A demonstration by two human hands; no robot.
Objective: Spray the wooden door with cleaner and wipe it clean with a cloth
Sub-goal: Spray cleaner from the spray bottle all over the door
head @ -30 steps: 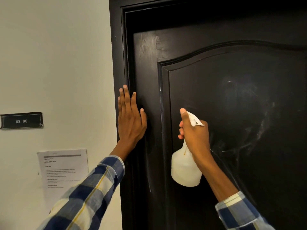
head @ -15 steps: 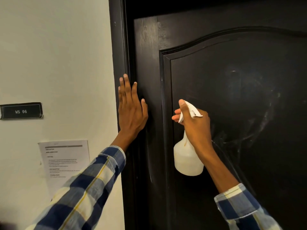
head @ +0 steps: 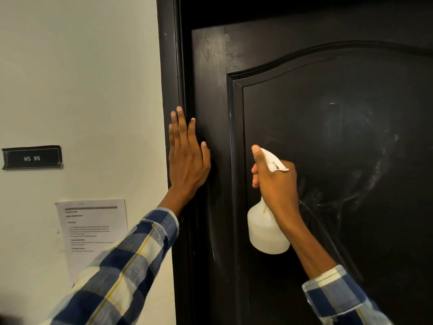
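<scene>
Door (head: 328, 160), dark and wooden, fills the head view, right in front of both hands. The right hand (head: 277, 181) has its grip closed around the neck of a white spray bottle (head: 267, 231), with one finger up on top of the spray head. The nozzle points at the door panel just past the grip. Pale smears show on the panel to the right of that grip. The left hand (head: 187, 160) lies flat with straight fingers, holding nothing, and presses on the door frame (head: 169, 90), left of the bottle.

No cloth is in sight. What could go wrong: too much cleaner may run down the wood in drips before it gets wiped. The spray could also drift left onto the flat hand, or onto the wall (head: 82, 78) and the paper sheet (head: 93, 228) stuck below it.
</scene>
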